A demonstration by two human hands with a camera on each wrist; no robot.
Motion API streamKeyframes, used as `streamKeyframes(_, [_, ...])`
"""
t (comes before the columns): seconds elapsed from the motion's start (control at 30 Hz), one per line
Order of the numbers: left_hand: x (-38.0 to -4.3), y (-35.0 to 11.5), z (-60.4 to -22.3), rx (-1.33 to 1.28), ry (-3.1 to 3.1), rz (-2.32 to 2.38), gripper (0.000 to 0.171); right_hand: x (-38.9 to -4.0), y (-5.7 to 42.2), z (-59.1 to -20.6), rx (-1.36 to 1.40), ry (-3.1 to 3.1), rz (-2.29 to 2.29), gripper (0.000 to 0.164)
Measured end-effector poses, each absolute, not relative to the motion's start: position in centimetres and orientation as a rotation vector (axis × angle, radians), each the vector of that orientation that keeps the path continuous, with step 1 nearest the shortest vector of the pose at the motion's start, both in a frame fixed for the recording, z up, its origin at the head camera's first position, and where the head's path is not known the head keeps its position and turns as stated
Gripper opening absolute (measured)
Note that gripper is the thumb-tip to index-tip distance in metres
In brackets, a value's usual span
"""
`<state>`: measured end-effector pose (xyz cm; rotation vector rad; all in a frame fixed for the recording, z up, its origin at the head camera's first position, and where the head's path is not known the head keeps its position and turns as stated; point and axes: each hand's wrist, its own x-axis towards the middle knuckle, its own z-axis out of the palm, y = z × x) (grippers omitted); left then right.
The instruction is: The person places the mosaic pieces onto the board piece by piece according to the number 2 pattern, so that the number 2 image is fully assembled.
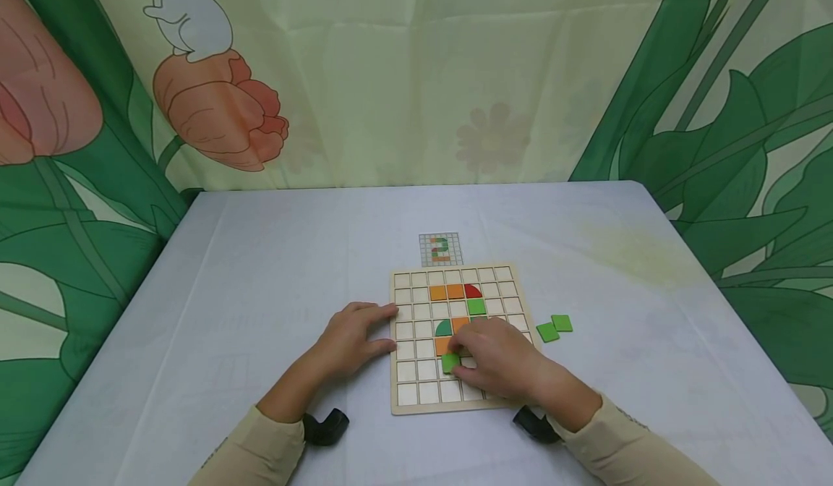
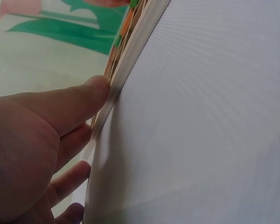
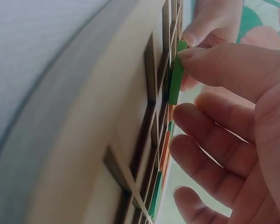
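Observation:
A wooden grid board (image 1: 416,399) lies on the table, with orange, green and red tiles set in some of its squares. My right hand (image 1: 504,359) is over the lower middle of the board and pinches a green square tile (image 1: 450,364). In the right wrist view that green tile stands at the grid's dividers, my thumb (image 3: 224,67) against it. My left hand (image 1: 348,338) rests at the board's left edge, thumb and fingers extended. Seen from the left wrist, the thumb (image 2: 84,100) touches the board's side. Part of the grid is hidden beneath my right hand.
Two loose green tiles (image 1: 554,327) lie just right of the board. Behind it is a small pattern card (image 1: 441,249) showing a coloured figure on a grid. A white cloth (image 1: 293,254) covers the table, and a printed curtain (image 1: 403,74) hangs behind.

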<state>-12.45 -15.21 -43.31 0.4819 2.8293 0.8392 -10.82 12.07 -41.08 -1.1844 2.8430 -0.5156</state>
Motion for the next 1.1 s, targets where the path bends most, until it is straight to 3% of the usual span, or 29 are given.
streamKeyframes(1.1, [-12.41,-15.20,-43.13,0.496,2.828,0.843,0.058,-10.72,11.33,-40.78,-1.156,2.811,-0.487,0.013])
